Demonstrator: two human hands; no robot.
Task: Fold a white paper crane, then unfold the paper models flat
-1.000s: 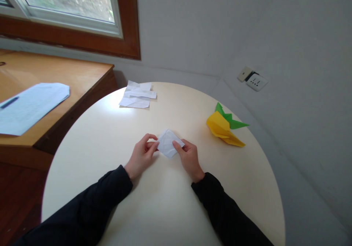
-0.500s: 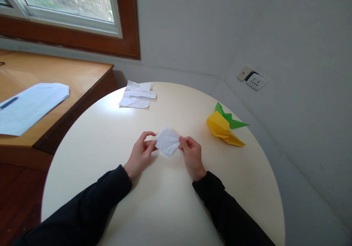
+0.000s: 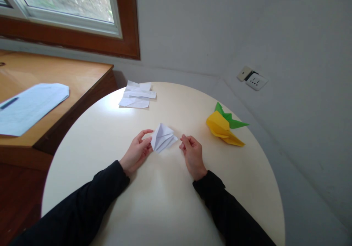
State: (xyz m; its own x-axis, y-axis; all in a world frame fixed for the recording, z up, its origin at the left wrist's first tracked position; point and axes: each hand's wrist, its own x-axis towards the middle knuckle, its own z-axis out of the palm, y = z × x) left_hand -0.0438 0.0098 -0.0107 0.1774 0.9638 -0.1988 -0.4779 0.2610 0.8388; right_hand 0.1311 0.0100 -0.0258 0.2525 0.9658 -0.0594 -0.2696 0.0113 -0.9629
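Observation:
A small piece of folded white paper (image 3: 164,137) is over the middle of the round table, its folds partly spread and its layers showing on the right side. My left hand (image 3: 137,148) pinches its left edge between thumb and fingers. To the right of the paper is my right hand (image 3: 191,154), a small gap away from the paper's right corner. Its thumb and index finger are pressed together, and nothing shows between them.
Creased white paper pieces (image 3: 137,94) lie at the far edge of the round table (image 3: 154,209). At right sit a yellow folded paper shape (image 3: 220,126) and a green one (image 3: 233,123). A wooden desk (image 3: 82,71) at left bears papers (image 3: 35,106) and a pen (image 3: 8,103).
The white paper has shifted left and turned, and its folded layers now stand apart. My right hand has let go of its right corner. My left hand has moved slightly left with it.

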